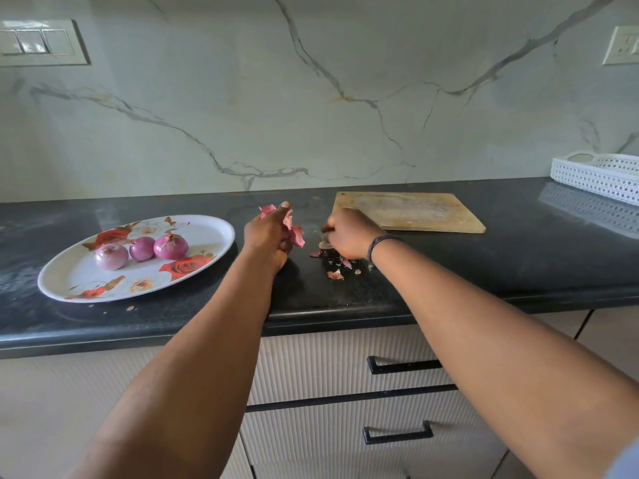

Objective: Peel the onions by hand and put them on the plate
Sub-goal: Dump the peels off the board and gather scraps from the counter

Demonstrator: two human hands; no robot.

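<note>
Three peeled purple onions (141, 249) lie side by side on a white oval plate (204, 233) with red rose prints, at the left of the dark counter. Just right of the plate, my left hand (268, 235) is closed around a bunch of pink onion skins (294, 231) that stick out past the fingers. My right hand (349, 236) rests on the counter a little further right, fingers curled down onto a small pile of loose skin scraps (337, 267); what sits under the fingers is hidden.
A worn wooden cutting board (408, 212) lies behind my right hand. A white perforated tray (594, 174) stands at the far right against the marble wall. The counter's front edge (311, 319) runs above drawers with black handles.
</note>
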